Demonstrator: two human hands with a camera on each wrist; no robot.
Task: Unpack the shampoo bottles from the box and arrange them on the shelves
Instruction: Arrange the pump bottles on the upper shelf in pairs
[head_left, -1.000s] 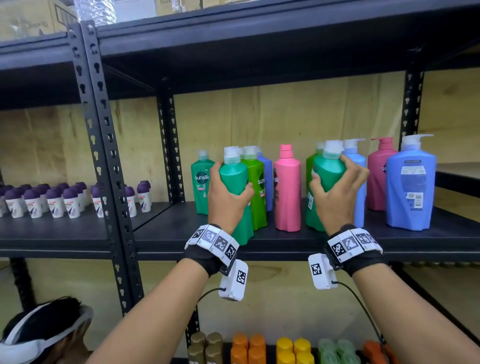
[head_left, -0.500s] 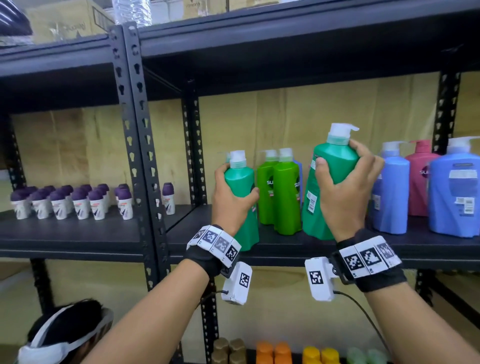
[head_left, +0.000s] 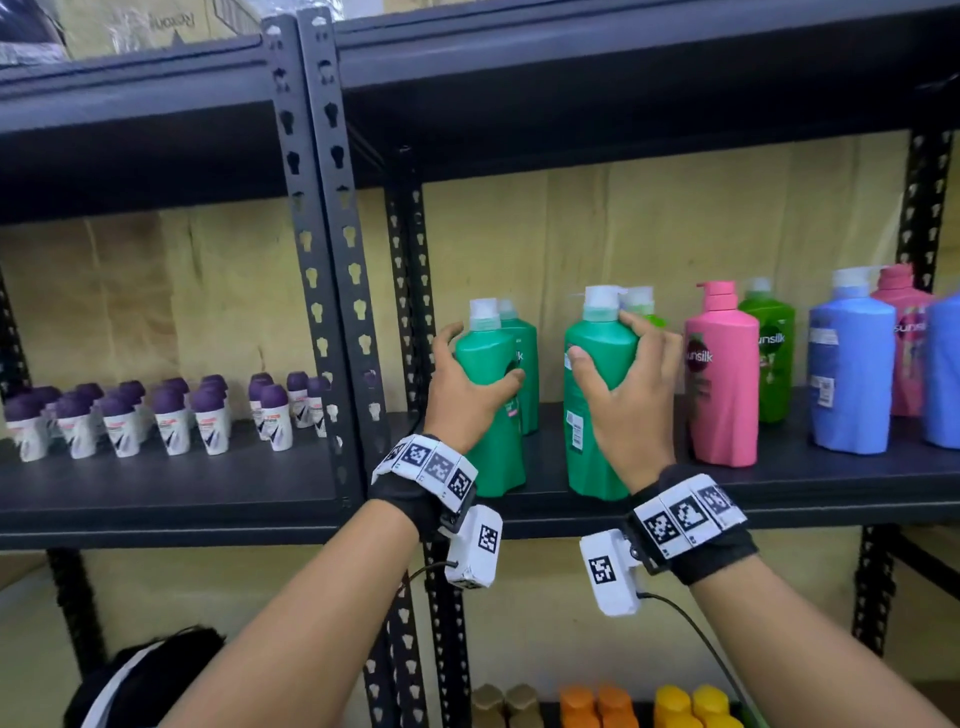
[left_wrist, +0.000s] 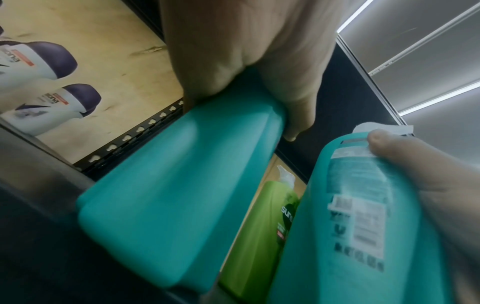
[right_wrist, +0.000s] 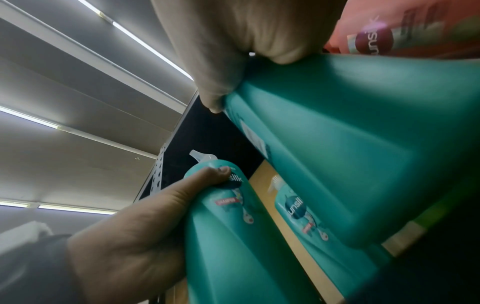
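Gripping one teal-green shampoo bottle (head_left: 493, 415) in the left hand (head_left: 462, 395) and another teal-green bottle (head_left: 592, 415) in the right hand (head_left: 623, 405), the person holds both upright at the front edge of the dark shelf (head_left: 779, 483). Behind stand pink (head_left: 722, 374), green (head_left: 774, 353) and blue bottles (head_left: 852, 374).

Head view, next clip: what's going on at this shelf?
A person is stocking shampoo on a dark metal shelf. The left hand grips one teal-green bottle at the left end of the row, with a matching bottle right behind it. The right hand grips a second teal-green bottle, with a lighter green one behind. Both held bottles are upright at the shelf's front edge. Pink, green and blue bottles stand to the right; small purple-capped containers fill the neighbouring bay.
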